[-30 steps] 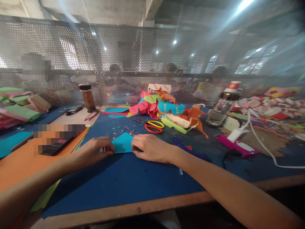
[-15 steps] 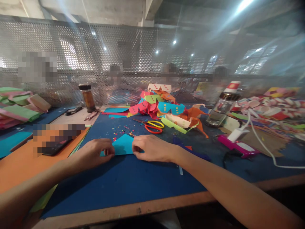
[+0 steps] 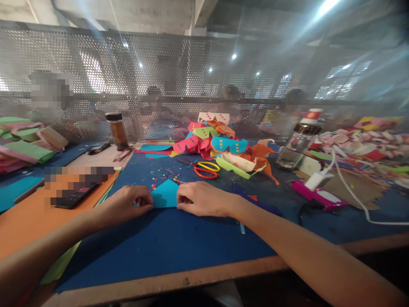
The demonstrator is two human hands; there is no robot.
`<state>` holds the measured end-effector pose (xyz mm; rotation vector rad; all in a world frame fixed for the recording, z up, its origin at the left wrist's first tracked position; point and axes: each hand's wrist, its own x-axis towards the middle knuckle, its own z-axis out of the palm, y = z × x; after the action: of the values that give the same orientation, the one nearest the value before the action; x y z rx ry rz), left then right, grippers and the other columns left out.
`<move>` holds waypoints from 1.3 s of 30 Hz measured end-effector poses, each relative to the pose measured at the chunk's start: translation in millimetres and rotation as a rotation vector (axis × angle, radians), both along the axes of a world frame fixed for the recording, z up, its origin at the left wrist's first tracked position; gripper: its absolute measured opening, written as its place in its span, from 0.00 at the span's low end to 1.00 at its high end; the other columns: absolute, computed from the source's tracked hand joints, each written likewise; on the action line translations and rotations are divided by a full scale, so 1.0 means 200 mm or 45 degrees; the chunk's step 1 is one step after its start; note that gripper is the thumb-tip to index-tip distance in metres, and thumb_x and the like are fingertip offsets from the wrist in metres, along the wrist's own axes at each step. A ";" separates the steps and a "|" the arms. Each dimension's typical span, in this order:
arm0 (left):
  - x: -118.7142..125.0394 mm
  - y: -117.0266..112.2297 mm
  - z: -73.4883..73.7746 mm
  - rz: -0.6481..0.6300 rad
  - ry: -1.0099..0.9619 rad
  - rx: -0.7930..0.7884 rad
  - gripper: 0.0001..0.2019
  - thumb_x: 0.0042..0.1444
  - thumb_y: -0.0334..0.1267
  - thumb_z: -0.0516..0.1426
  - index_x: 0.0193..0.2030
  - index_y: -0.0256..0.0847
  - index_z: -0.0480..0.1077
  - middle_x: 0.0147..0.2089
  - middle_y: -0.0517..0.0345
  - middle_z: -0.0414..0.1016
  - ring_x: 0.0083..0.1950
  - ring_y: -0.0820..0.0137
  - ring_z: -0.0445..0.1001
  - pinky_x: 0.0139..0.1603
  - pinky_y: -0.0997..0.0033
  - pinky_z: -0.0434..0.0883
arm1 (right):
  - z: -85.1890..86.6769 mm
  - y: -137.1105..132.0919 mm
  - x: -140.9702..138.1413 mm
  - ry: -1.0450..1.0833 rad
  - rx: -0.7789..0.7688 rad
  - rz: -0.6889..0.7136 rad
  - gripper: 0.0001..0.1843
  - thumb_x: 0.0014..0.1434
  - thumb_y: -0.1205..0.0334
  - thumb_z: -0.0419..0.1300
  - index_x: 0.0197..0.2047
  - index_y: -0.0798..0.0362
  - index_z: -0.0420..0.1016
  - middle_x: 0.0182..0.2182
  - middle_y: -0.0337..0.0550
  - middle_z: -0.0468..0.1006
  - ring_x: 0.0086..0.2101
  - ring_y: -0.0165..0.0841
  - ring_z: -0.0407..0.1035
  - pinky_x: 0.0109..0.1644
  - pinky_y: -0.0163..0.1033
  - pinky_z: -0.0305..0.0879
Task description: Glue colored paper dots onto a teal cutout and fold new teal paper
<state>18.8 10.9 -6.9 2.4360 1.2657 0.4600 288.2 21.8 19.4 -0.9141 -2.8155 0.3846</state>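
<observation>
A blue sheet of paper with a pointed top edge lies on the dark blue table mat. My left hand has its fingers curled and closed on the paper's left end. At the right end, my right hand pinches the paper between thumb and fingers. Both hands cover the ends of the sheet. Just beyond them lie scissors with one yellow and one red handle loop, amid tiny coloured paper scraps.
Behind the scissors rises a heap of coloured paper masks. A clear bottle leans at the right, near a magenta device with a white cable. Left are a phone on orange sheets and a dark-capped jar. Beyond stands a perforated metal screen.
The fingers of both hands have shifted very slightly along the blue paper, which lies a little flatter. Everything else on the table stays where it was.
</observation>
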 end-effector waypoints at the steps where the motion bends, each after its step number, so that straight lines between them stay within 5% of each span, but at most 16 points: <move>1: 0.00 0.00 0.00 0.010 0.007 -0.012 0.09 0.57 0.41 0.56 0.32 0.42 0.74 0.31 0.59 0.76 0.33 0.68 0.72 0.36 0.71 0.67 | 0.00 0.00 0.00 0.000 0.000 -0.006 0.05 0.63 0.62 0.59 0.35 0.54 0.74 0.37 0.45 0.77 0.36 0.34 0.69 0.38 0.38 0.59; 21: -0.02 0.05 0.00 0.246 0.081 -0.172 0.13 0.53 0.51 0.58 0.31 0.42 0.73 0.29 0.61 0.75 0.32 0.66 0.71 0.32 0.70 0.62 | 0.01 0.02 -0.01 -0.003 -0.087 -0.144 0.07 0.63 0.58 0.62 0.36 0.53 0.76 0.38 0.44 0.79 0.38 0.35 0.70 0.38 0.37 0.58; 39: -0.08 0.08 -0.01 0.245 0.122 -0.198 0.15 0.50 0.53 0.60 0.29 0.43 0.73 0.28 0.61 0.73 0.33 0.64 0.71 0.33 0.70 0.62 | 0.04 0.03 0.01 -0.092 -0.216 -0.216 0.07 0.62 0.58 0.62 0.36 0.53 0.75 0.37 0.43 0.80 0.36 0.33 0.70 0.35 0.36 0.56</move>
<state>3.3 27.5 -8.9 2.2416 1.5242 0.2852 290.9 28.7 27.7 -1.2147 -2.7742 0.5847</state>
